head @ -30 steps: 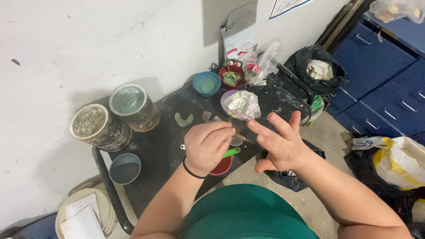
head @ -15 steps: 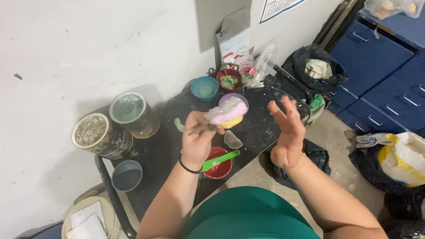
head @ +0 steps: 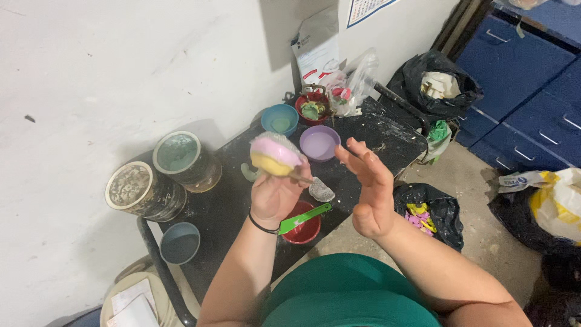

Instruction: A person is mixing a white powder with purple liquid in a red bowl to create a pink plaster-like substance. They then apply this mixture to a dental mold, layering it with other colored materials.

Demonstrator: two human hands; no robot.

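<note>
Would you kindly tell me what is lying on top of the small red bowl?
A green plastic spatula lies across the rim of the small red bowl. The left hand, holding a pink-and-yellow lump, covers the bowl's left edge; its contents cannot be made out.

White plastered wall [head: 91,66], bare concrete floor [head: 478,224], blue drawer cabinets [head: 526,91] at right.

Two paint cans [head: 145,191] [head: 183,158], five small bowls [head: 319,143] [head: 279,119] [head: 302,225] [head: 180,243] [head: 313,108], two black bags [head: 437,85] [head: 431,213], one green spatula [head: 304,218]
</note>
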